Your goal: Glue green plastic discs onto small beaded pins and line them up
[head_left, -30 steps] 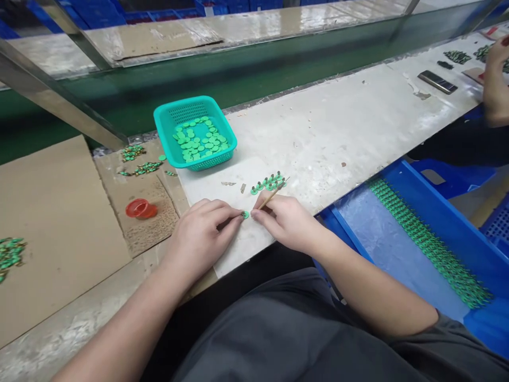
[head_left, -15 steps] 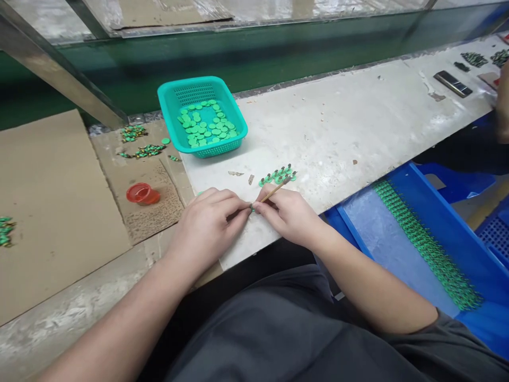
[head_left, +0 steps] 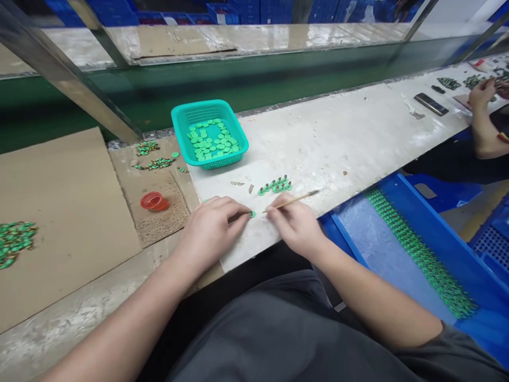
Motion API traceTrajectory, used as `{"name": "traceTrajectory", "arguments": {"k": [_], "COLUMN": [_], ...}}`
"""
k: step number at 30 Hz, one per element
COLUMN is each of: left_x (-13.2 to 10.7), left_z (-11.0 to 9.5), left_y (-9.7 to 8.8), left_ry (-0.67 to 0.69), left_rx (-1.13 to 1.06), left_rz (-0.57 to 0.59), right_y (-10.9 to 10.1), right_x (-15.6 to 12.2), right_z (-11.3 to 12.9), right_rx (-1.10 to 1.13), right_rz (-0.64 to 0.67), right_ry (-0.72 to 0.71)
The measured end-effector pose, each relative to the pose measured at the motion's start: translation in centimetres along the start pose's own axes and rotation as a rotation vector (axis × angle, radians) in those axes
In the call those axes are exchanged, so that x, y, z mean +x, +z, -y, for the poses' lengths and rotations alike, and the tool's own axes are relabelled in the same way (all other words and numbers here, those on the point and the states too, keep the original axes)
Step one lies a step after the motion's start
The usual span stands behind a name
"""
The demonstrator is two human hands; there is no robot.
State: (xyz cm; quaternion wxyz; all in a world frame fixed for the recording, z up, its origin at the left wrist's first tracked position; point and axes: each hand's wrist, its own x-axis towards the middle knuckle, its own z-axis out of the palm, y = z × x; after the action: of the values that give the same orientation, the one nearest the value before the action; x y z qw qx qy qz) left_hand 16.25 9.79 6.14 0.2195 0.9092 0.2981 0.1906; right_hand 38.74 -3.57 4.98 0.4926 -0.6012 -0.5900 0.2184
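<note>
Now that the R hand [head_left: 296,220] is drawn back a bit to the right, a gap can be seen betw. it & the L hand [head_left: 217,220]. The thin stick [head_left: 296,199] is tipped flatter too, w/ its dark end turned out to the right. It's pinched by the R thumb & fingers, closed on it near the pale tip, & that tip is held just apart from the small green disc [head_left: 253,214]. The disc is nipped at its edge by the L thumb & finger, almost closed; how tight can't be told. By this, it's guessed that the close work on the disc is only paused, as it's not let go.

Just past the hands, a bunch of green discs w/ dark bits sticking up [head_left: 275,185] is set on the white table [head_left: 338,132]. Lots of plain discs [head_left: 225,142] are held in the green basket [head_left: 222,161], farther back. To the left, 1 red cup [head_left: 154,201] is set on card.
</note>
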Motion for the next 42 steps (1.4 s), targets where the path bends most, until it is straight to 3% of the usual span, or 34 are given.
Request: {"name": "traceTrajectory", "arguments": {"k": [4,10,18,26,35,42], "left_x": [0.1,3.0,7.1,7.7,9.4,9.5], "left_z": [-0.3,-1.7,-2.1,-2.5,-2.3,-2.7], "left_y": [-0.8,-1.0,2.3,1.6,2.3,3.0], "left_ry": [0.011,0.051,0.047,0.096,0.167,0.144], "left_rx": [-0.034,-0.074,-0.003,0.064,0.101,0.077], "left_rz": [-0.006,-0.009,-0.123,-0.151,-0.090,-0.087], "right_y": [-1.9,-3.5,-4.7,-5.3,-5.4,-5.7], "right_x": [-3.0,-4.8,-5.3,-4.7,-4.3,-4.3], "right_z": [0.1,-0.6,-0.1,-0.2,0.1,0.5], "right_rx": [-0.003,0.003,0.038,0.041,0.042,0.052], "right_rz": [-0.235,-0.308,-0.293,-0.289,-0.273,-0.277], "right_ry": [0.106,0.151,0.161,0.177,0.175,0.158]}}
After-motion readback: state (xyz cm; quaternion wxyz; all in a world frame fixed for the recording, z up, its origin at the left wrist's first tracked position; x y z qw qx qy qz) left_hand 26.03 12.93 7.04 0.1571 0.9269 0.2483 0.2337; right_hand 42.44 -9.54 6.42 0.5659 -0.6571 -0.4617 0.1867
